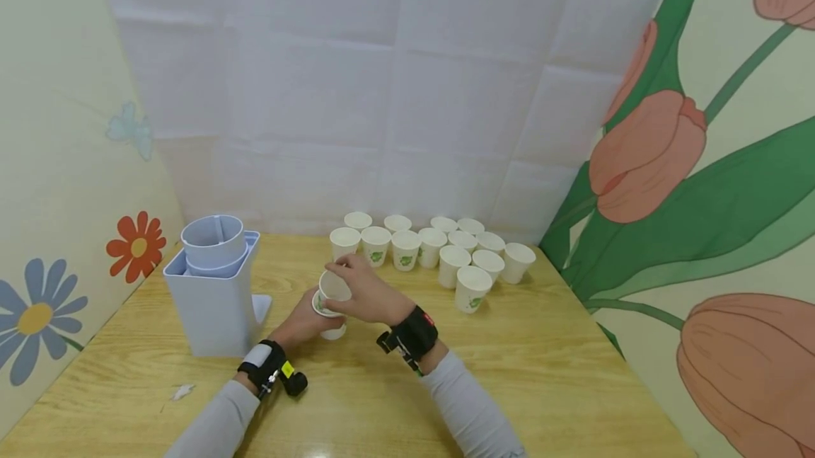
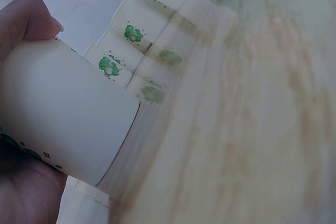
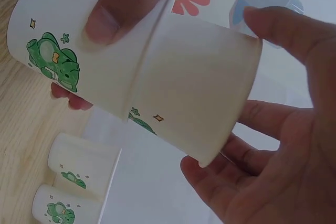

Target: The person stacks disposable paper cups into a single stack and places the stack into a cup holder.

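Observation:
My left hand [image 1: 301, 323] grips a white paper cup [image 3: 50, 11] printed with a green cartoon animal, its thumb and fingers on either side of the wall. A second paper cup [image 3: 197, 72] sits partly inside it, its upper half standing out past the first cup's rim. Thumb and fingers of my right hand [image 1: 371, 294] hold this inner cup near its rim. In the head view the pair tilts slightly, close over the table, left of centre. The left wrist view shows the outer cup's plain side and base edge close to the wood.
Several white paper cups [image 1: 473, 289] stand upright in loose rows at the back of the wooden table [image 1: 382, 401]. To the left is a pale blue box-like holder [image 1: 213, 313] with a round container [image 1: 213, 249] in its top. A small white scrap [image 1: 182, 392] lies front left.

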### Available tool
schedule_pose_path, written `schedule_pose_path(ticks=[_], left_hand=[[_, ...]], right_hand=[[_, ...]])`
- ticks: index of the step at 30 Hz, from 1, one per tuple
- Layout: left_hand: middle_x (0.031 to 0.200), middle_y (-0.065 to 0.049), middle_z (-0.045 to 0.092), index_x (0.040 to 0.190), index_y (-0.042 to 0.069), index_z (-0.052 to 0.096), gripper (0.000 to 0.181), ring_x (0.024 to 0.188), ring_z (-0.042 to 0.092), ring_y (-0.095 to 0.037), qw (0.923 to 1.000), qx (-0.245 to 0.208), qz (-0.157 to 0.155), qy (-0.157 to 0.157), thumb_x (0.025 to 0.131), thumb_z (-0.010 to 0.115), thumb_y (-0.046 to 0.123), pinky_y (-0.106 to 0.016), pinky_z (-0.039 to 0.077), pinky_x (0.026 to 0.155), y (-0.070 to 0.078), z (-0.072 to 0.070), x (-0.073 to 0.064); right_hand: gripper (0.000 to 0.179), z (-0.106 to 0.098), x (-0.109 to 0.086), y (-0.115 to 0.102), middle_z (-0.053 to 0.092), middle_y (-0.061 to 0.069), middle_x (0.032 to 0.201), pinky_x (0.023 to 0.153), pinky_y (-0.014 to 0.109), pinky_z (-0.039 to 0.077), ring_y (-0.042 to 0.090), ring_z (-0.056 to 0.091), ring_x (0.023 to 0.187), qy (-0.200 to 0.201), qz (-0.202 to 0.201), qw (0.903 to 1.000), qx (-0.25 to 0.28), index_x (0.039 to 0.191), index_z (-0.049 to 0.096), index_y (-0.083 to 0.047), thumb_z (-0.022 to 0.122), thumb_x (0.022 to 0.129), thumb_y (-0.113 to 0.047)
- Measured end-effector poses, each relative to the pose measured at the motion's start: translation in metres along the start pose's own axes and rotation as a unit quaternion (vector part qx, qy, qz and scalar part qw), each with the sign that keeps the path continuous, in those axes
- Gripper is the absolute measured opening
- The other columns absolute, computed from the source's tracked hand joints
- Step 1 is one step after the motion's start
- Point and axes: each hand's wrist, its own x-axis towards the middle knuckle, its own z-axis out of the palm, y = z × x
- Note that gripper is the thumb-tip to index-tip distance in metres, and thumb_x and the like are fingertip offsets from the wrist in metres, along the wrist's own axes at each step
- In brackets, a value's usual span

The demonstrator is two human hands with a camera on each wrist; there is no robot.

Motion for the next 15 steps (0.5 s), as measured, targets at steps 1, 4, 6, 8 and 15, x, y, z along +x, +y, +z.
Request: schedule_pose_path(ticks=[1, 4, 6, 8, 15], left_hand=[[0.125, -0.02, 0.061, 0.134, -0.007, 0.051, 0.064, 0.103, 0.059, -0.013, 1.0, 0.001, -0.003, -0.001, 0.079, 0.08, 0.004, -0.026, 0.048, 0.092, 0.0, 0.0, 0.0], [0.125, -0.021, 0.061, 0.134, -0.008, 0.051, 0.064, 0.103, 0.059, -0.014, 1.0, 0.002, -0.004, -0.004, 0.079, 0.08, 0.004, -0.026, 0.049, 0.091, 0.001, 0.0, 0.0], [0.127, -0.022, 0.061, 0.136, -0.008, 0.05, 0.065, 0.105, 0.06, -0.014, 1.0, 0.003, -0.006, -0.005, 0.079, 0.08, 0.004, -0.025, 0.048, 0.092, 0.002, 0.0, 0.0], [0.129, -0.021, 0.06, 0.137, -0.007, 0.05, 0.066, 0.107, 0.059, -0.015, 0.9999, 0.006, -0.01, -0.007, 0.079, 0.08, 0.005, -0.024, 0.048, 0.093, 0.003, 0.0, 0.0], [0.134, -0.021, 0.059, 0.14, -0.005, 0.048, 0.07, 0.114, 0.057, -0.022, 0.9996, 0.025, -0.015, -0.005, 0.079, 0.08, 0.007, -0.031, 0.046, 0.098, 0.01, 0.0, -0.001]], right_hand=[[0.064, 0.001, 0.0, 0.0, 0.048, 0.014, 0.138, 0.099, 0.035, 0.048, 0.025, 0.047, 0.124, 0.001, 0.0, 1.0, -0.002, 0.15, 0.048, -0.005, 0.069, 0.097, -0.034], [0.061, 0.003, 0.001, -0.001, 0.049, 0.014, 0.137, 0.1, 0.035, 0.047, 0.025, 0.047, 0.124, 0.001, 0.002, 1.0, -0.009, 0.149, 0.049, -0.005, 0.066, 0.099, -0.035], [0.06, 0.003, 0.001, -0.002, 0.049, 0.014, 0.137, 0.101, 0.037, 0.046, 0.026, 0.046, 0.124, -0.001, 0.004, 0.9999, -0.014, 0.149, 0.049, -0.005, 0.065, 0.1, -0.035], [0.059, 0.004, 0.002, -0.002, 0.049, 0.014, 0.138, 0.102, 0.038, 0.045, 0.026, 0.045, 0.126, -0.004, 0.005, 0.9998, -0.02, 0.15, 0.049, -0.005, 0.064, 0.1, -0.035], [0.057, 0.007, 0.003, -0.002, 0.05, 0.015, 0.142, 0.106, 0.042, 0.042, 0.028, 0.044, 0.129, -0.012, -0.001, 0.9994, -0.033, 0.151, 0.047, -0.006, 0.061, 0.102, -0.034]])
